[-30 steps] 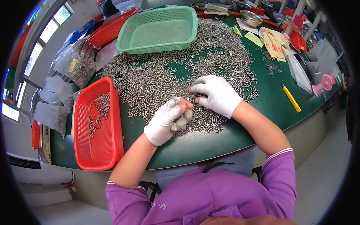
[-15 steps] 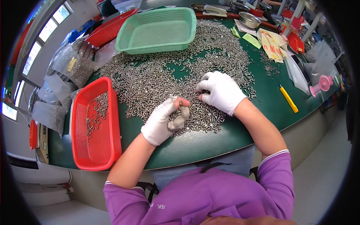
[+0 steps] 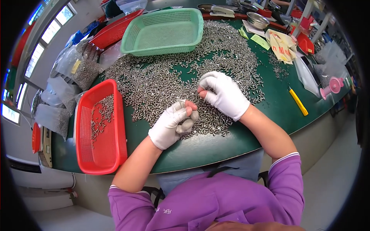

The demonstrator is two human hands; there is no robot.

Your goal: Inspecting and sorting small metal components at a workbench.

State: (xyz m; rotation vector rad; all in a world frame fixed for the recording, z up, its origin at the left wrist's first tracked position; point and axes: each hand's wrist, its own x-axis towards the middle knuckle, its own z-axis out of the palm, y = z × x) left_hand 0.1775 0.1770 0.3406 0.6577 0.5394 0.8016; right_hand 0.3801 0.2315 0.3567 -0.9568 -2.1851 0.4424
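Since the earlier frame the right hand (image 3: 223,94) has drawn slightly nearer, fingertips pinched together on the heap; whether they grip a piece cannot be told. The left hand (image 3: 173,124) is fisted around a cluster of small metal pins (image 3: 189,122), just near-left of the right hand. The loose pin heap (image 3: 162,82) spreads far and left across the green worktop (image 3: 216,142). The red basket (image 3: 101,131) lies left, nearest the left hand, near the worktop edge; open room lies between.

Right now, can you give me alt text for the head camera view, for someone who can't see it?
Two white-gloved hands, left hand cupped around small metal pieces and right hand picking at a wide pile of metal pieces on a green table. A red basket holding some pieces sits at left, a green basket beyond.
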